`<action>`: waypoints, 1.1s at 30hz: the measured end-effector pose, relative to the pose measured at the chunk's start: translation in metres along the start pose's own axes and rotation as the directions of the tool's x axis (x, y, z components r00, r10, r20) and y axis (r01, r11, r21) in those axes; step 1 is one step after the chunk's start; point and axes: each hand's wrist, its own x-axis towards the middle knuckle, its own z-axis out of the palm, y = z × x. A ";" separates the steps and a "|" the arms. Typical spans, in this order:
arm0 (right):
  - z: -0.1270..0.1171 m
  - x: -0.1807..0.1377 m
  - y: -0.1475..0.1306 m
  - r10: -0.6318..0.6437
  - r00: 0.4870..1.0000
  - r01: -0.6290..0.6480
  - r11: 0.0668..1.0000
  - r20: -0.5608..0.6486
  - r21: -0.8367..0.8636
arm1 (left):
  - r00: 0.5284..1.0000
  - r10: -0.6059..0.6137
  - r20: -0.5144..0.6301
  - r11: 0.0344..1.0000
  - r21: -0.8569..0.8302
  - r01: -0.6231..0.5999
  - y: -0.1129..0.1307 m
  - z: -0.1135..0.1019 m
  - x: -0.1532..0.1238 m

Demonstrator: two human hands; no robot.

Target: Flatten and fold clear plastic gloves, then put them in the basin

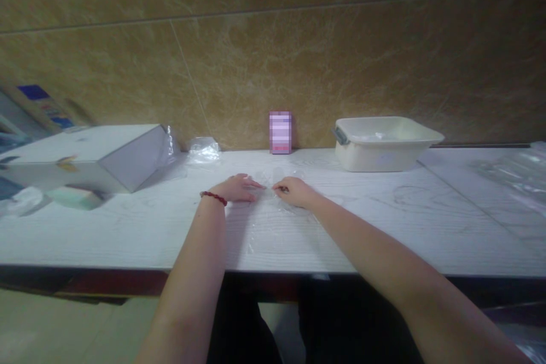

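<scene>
Right grip [294,192]: pinched narrow, seemingly on the clear film [266,211] (too see-through to be sure).
Left grip [239,188]: loosely spread, fingers pointing right, fingertips at or just above the same film.
Clear film: flat on the worktop [145,233], between the hands and toward the near edge.
Long axis: apparently front to back, ends hard to trace.
Nearer hand: right, fingertips at the film; left just beside, across a narrow gap.

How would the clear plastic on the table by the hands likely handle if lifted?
The clear plastic is probably floppy, given the fine creases across it. It's likely light, since it looks thin enough to show the table through it.
</scene>
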 end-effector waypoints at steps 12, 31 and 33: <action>0.002 0.000 0.003 0.007 1.000 -0.007 1.000 0.013 -0.012 | 0.987 -0.015 0.161 0.999 0.030 0.010 -0.006 0.004 0.003; -0.006 -0.002 0.000 -0.027 1.000 0.028 0.990 0.012 -0.138 | 0.984 -0.049 0.170 0.998 0.057 0.039 0.001 0.000 0.002; -0.007 -0.002 -0.001 -0.016 0.999 0.020 0.988 0.031 -0.153 | 0.984 -0.031 0.178 0.998 0.053 0.021 -0.001 0.002 0.004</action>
